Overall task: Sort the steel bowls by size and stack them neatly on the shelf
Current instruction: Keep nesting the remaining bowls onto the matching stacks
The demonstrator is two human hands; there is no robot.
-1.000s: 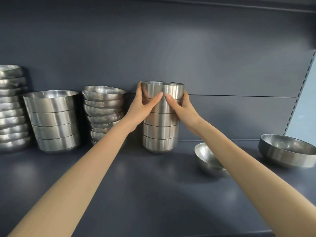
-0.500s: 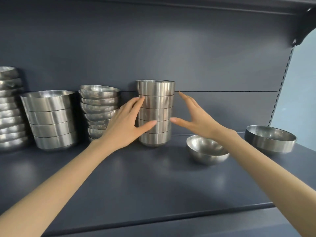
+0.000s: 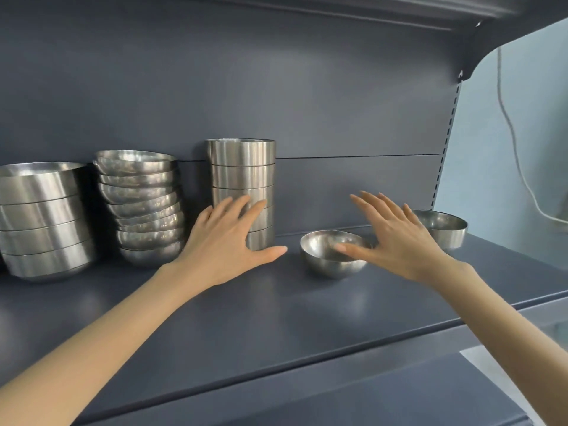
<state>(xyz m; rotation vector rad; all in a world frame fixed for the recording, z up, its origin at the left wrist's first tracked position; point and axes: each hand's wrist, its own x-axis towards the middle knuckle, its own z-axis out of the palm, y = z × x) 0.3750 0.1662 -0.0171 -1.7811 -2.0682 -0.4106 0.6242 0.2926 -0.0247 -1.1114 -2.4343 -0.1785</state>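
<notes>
While both hands are hanging in the air above the shelf (image 3: 246, 318), neither of them is holding anything. The left hand (image 3: 227, 241) is spreading its fingers in front of the lower part of the tall stack of straight-walled bowls (image 3: 241, 167). I cannot tell whether the fingertips are touching the steel. The right hand (image 3: 396, 238) is also spread, palm down, with the thumb pointing to 9 o'clock, and it is hovering between two loose bowls.

The small rounded bowl (image 3: 322, 265) is standing upright on the shelf at about 8 o'clock from the right hand, just beside the thumb. The thumb is crossing the bowl's opening in the picture, but contact is not clear. A single straight-walled bowl (image 3: 448, 229) is standing at about 2 o'clock from the same hand, partly behind the fingers.

In my judgement the right hand is the nearer one to both loose bowls, because the left hand is lying well to the 9 o'clock side of them. The rounded bowl seems to belong to the leaning stack of rounded bowls (image 3: 143, 204), which is waiting at 9 o'clock beyond the tall stack. So it would be travelling across the left hand's side. The straight-walled bowl looks wider than the tall stack, and the stack of large bowls (image 3: 40, 222) is sitting at the far 9 o'clock end.
</notes>
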